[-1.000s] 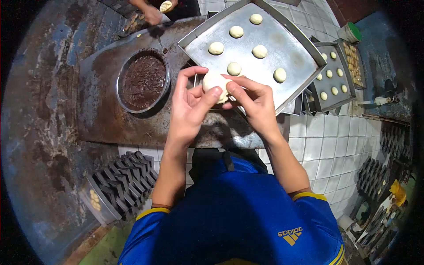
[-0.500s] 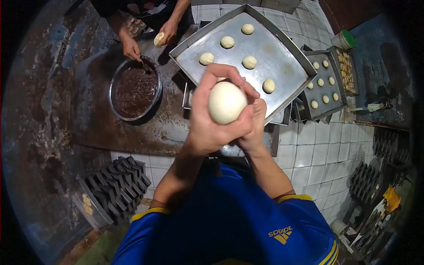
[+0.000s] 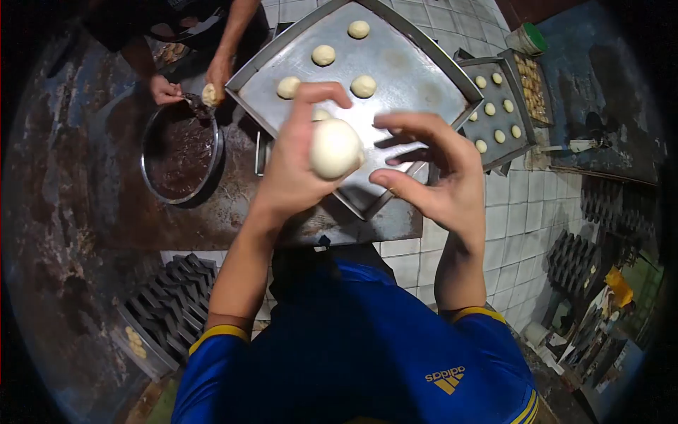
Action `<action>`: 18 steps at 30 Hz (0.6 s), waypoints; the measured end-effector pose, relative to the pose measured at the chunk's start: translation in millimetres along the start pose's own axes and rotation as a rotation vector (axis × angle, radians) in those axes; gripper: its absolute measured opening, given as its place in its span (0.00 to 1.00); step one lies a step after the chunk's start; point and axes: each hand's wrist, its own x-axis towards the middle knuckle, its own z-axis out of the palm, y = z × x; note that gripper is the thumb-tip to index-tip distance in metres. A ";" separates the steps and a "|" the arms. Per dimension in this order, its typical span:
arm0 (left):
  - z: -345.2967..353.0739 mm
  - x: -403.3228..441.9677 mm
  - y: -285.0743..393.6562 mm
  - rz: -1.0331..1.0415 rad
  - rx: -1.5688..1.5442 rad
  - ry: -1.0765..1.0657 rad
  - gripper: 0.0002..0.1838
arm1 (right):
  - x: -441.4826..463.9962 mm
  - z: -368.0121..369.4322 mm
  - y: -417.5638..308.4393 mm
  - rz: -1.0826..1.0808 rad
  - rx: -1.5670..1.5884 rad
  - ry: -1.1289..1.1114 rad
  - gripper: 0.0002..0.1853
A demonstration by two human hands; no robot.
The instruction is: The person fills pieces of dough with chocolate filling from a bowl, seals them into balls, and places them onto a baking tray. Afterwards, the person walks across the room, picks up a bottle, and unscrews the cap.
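A smooth, pale dough ball (image 3: 335, 148) rests in my left hand (image 3: 288, 164), whose thumb and fingers curve around it. To the right, my right hand (image 3: 446, 171) is apart from the ball, its fingers spread and slightly blurred. Beneath both hands lies a large metal baking tray (image 3: 402, 63) with several small dough balls on it, among them one dough ball (image 3: 363, 86) just beyond my left fingers. My hands hide part of the tray's near area.
At the left, a co-worker's hand (image 3: 165, 90) holds a utensil with dark filling beside a piece of dough (image 3: 210, 95), over a metal bowl (image 3: 145, 164) of dark paste. A second tray (image 3: 505, 141) of dough balls stands right, near a green-lidded bucket (image 3: 534, 39).
My right hand has come off the dough ball and moved right, its fingers opening. The ball stays in my left hand. The co-worker's utensil has risen from the bowl to the dough.
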 end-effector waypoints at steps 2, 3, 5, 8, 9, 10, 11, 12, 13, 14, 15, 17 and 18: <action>31.4 14.2 -11.8 0.021 -0.081 -0.051 0.40 | 7.9 -6.0 0.9 -0.012 -0.130 -0.051 0.24; 44.1 22.8 -23.8 -0.018 -0.044 -0.073 0.41 | 11.3 -11.4 6.0 -0.005 -0.140 -0.048 0.24; 60.4 43.3 -43.0 0.010 -0.063 -0.123 0.36 | 17.7 -24.9 21.6 0.000 -0.357 -0.050 0.25; 80.7 76.9 -64.5 0.135 -0.007 -0.117 0.32 | 28.6 -40.9 34.6 0.037 -0.401 0.064 0.23; 85.0 89.3 -62.8 0.145 0.006 -0.138 0.34 | 35.1 -52.7 43.8 0.066 -0.323 0.079 0.22; 85.1 101.0 -60.4 0.157 0.019 -0.159 0.36 | 44.0 -67.6 55.5 0.112 -0.200 0.065 0.21; 84.6 110.1 -66.9 0.140 0.069 -0.222 0.42 | 54.0 -81.5 67.4 0.080 -0.244 0.089 0.21; 79.1 110.4 -71.9 0.128 0.151 -0.214 0.51 | 64.3 -96.0 80.5 0.045 -0.288 0.114 0.20; 69.8 109.6 -78.0 0.071 0.176 -0.208 0.55 | 72.9 -112.1 98.0 0.096 -0.370 0.127 0.20; 58.5 108.0 -83.5 0.015 0.203 -0.203 0.59 | 80.2 -129.7 122.2 0.145 -0.450 0.141 0.20; 49.2 102.3 -88.6 0.023 0.203 -0.200 0.59 | 85.5 -149.1 163.5 0.120 -0.518 0.122 0.21; 35.9 75.4 -98.9 -0.093 0.184 -0.190 0.60 | 88.6 -157.8 210.8 0.195 -0.863 0.029 0.22; 28.6 58.9 -100.9 -0.123 0.208 -0.183 0.58 | 86.7 -155.1 232.7 0.187 -0.976 -0.019 0.24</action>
